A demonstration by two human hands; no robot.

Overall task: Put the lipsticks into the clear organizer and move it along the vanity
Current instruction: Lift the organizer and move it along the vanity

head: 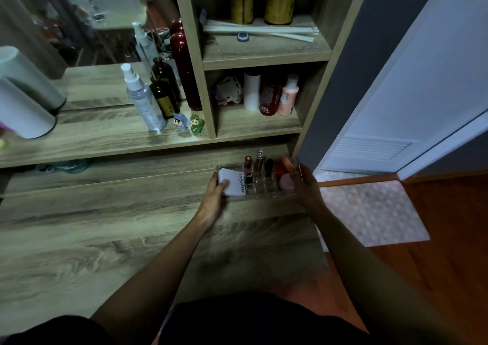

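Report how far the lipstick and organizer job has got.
Looks done: several lipsticks stand upright in slots of the clear organizer, beside a white compact and a pink sponge. In hand: the left hand and right hand grip the organizer's two ends at the right end of the vanity. Left: carrying it along; no loose lipsticks are visible.

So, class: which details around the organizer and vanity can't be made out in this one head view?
- Clear organizer: its ends are covered by the left hand and right hand.
- Lipsticks: shades and labels too dark and small.
- White cylinder: cut off by the left edge.
- Mirror reflection: blurred.
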